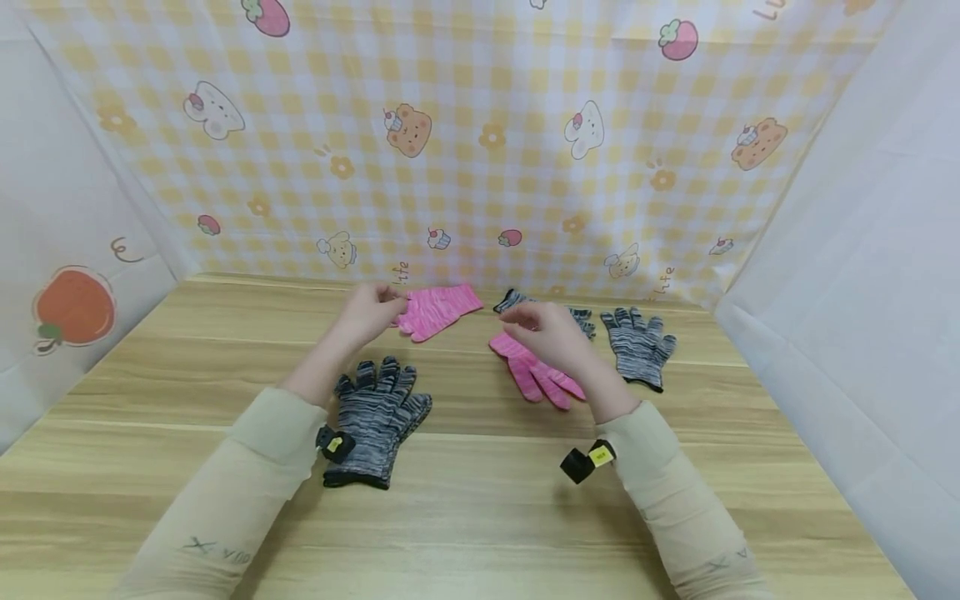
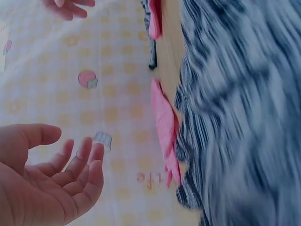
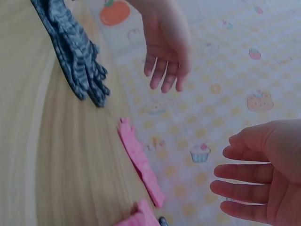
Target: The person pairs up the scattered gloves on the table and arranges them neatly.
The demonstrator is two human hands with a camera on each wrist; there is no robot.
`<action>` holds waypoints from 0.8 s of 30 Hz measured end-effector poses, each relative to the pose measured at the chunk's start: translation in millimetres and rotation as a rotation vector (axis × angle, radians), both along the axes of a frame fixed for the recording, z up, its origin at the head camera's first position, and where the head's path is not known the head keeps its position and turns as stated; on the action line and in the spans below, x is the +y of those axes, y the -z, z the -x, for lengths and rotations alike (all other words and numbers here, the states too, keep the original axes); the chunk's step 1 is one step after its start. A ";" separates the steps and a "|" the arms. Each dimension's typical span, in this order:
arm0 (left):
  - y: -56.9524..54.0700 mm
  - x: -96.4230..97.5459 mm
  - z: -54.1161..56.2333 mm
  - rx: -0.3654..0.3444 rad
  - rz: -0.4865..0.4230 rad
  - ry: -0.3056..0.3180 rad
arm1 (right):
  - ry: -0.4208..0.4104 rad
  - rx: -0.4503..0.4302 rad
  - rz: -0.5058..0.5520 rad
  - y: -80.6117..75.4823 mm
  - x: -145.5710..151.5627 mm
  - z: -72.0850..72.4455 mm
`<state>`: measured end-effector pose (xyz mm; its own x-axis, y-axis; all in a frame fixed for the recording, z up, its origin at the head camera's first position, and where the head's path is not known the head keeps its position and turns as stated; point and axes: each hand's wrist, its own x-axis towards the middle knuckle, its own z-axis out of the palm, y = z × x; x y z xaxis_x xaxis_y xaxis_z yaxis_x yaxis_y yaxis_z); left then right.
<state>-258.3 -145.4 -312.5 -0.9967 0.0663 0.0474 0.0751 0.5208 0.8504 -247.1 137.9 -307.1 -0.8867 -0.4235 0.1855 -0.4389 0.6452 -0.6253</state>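
Note:
My left hand (image 1: 372, 310) hovers above the table near a pink glove (image 1: 441, 310) at the back; its fingers are loosely bent with nothing between them. In the left wrist view this left hand (image 2: 56, 179) stands apart from the pink glove (image 2: 164, 122). My right hand (image 1: 549, 332) hangs over a second pink glove (image 1: 528, 371) and a grey striped glove (image 1: 581, 315) partly hidden behind it. The right wrist view shows the right hand (image 3: 254, 174) with relaxed, empty fingers. Beneath the left forearm lie grey striped gloves (image 1: 375, 421), seemingly stacked.
Another grey striped glove (image 1: 637, 346) lies at the right, fingers toward the back. The wooden table (image 1: 480, 517) ends at a yellow checked cloth (image 1: 480, 192) behind, with white cloth walls (image 1: 847, 275) on either side. Each sleeve carries a small black wrist camera (image 1: 577, 465).

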 end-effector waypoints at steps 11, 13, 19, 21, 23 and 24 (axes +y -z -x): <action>1.5 42.5 16.2 -0.036 -0.098 -0.002 | 0.165 -0.075 0.027 -4.8 38.6 30.6; 0.3 48.7 18.9 -0.043 -0.109 0.003 | 0.187 -0.088 0.038 -4.0 43.8 35.4; 0.1 66.2 27.7 -0.072 -0.204 -0.001 | 0.235 -0.113 0.072 -2.5 54.8 46.5; 1.2 71.1 30.5 -0.079 -0.239 0.000 | 0.252 -0.115 0.078 -1.5 57.8 49.9; 1.7 75.4 32.8 -0.090 -0.269 -0.002 | 0.276 -0.119 0.084 0.0 60.5 53.6; 1.6 77.1 33.9 -0.095 -0.279 -0.003 | 0.287 -0.124 0.089 0.7 61.6 55.3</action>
